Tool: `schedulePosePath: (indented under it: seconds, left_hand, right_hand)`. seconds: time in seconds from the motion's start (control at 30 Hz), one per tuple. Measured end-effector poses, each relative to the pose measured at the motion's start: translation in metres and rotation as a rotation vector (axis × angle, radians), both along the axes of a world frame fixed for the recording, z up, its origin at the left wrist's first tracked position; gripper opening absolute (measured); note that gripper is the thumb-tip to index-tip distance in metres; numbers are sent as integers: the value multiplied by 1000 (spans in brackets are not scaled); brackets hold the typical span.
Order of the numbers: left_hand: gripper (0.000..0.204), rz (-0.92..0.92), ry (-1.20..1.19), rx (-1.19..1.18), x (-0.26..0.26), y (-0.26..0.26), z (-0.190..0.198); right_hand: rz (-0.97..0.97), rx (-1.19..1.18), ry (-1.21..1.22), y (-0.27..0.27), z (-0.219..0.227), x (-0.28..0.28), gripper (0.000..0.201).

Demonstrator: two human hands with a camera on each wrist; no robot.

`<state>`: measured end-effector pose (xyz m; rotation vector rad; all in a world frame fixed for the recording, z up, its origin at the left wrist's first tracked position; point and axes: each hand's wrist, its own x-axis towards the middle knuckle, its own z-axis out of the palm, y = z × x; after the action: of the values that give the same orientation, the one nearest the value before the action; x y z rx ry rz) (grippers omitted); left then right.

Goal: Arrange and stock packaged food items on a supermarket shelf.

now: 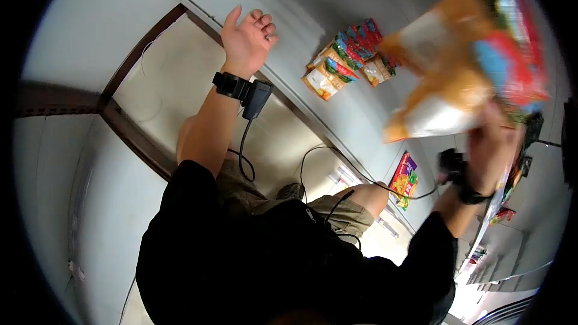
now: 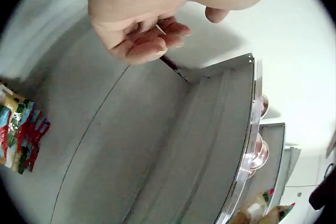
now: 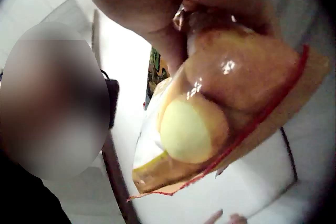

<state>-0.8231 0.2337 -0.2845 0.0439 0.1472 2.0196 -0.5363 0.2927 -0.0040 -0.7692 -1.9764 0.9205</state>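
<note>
My right hand (image 1: 494,150) is raised on the right side of the head view, gripping orange-and-white snack bags (image 1: 448,93) with red and blue ends, blurred by motion. Close up in the right wrist view, the fingers (image 3: 163,45) pinch one end of a bag (image 3: 247,77) with a clear, glossy face and a red edge. Nothing is in my left hand (image 1: 248,42), held over the edge of the grey shelf with its fingers loosely curled. Several similar bags (image 1: 331,75) stand bunched on the shelf between the two hands.
Nearer my knee, a purple, red and green packet (image 1: 403,180) lies on the grey shelf (image 1: 343,120). A black cable (image 1: 361,176) runs across to my right wrist. Stepped grey shelves (image 2: 210,129) with a clear front strip and more bags (image 2: 257,211) show in the left wrist view.
</note>
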Motion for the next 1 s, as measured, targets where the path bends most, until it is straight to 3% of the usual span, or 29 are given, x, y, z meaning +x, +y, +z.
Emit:
schedulePosePath:
  seconds: [0.13, 0.2, 0.3, 0.33, 0.37, 0.43, 0.47, 0.53, 0.57, 0.63, 0.67, 0.73, 0.77, 0.8, 0.83, 0.87, 0.9, 0.97, 1.0]
  left_hand:
    - [35, 17, -9, -41, -3, -2, -5]
    - [35, 33, -11, -83, -3, -3, -8]
    - [36, -22, 45, 10, -4, -1, -8]
    - [35, 6, 54, -69, -1, -2, -3]
    - [35, 33, 66, -143, 3, -4, 2]
    - [34, 26, 78, -172, 5, -3, 5]
    - [34, 28, 83, -207, 6, 0, 5]
    - [32, -42, 170, -172, 7, -2, -9]
    - [32, -64, 177, -161, 16, 5, -20]
    - [35, -78, 605, -517, 39, 24, -38]
    - [41, -192, 712, -530, 54, 34, -58]
    - [61, -406, 1007, -660, 98, 54, -88]
    - [73, -514, 1210, -767, 118, 67, -95]
    - [73, -528, 1224, -762, 124, 71, -105]
    - [77, -558, 1202, -602, 128, 68, -116]
    - [82, -611, 1191, -432, 137, 74, -124]
    - [82, -624, 1202, -430, 144, 79, -138]
    - [80, -666, 1210, -545, 149, 90, -158]
    - [77, -670, 1135, -470, 153, 90, -149]
  right_hand:
    - [100, -380, -79, 34, -144, -8, 26]
    - [120, -465, 76, 68, -238, -4, 24]
    - [-39, -570, 90, 91, -358, -1, 27]
    - [-122, -146, -26, 114, -436, 13, 31]
    - [-177, -70, -223, 131, -507, 44, 33]
    - [-349, 383, -321, 106, -492, 24, 31]
    - [-369, 372, -320, 105, -495, 20, 31]
    - [-343, -65, -113, 103, -494, 23, 40]
    - [-270, -313, 60, 104, -491, 25, 55]
    - [-499, -244, -131, 107, -483, 24, 62]
    - [-581, -225, -188, 107, -478, 22, 64]
    - [-433, -357, 101, 94, -443, 12, 59]
    - [-461, -352, 129, 91, -430, 11, 59]
    - [-392, -569, 175, 87, -418, 12, 56]
    - [-302, -777, 211, 82, -414, 9, 53]
    - [-259, -697, 172, 86, -436, 9, 49]
    - [-247, -625, 276, 90, -455, 8, 44]
    - [-267, -635, 373, 82, -445, 1, 36]
    - [-221, -476, 149, 87, -450, 7, 31]
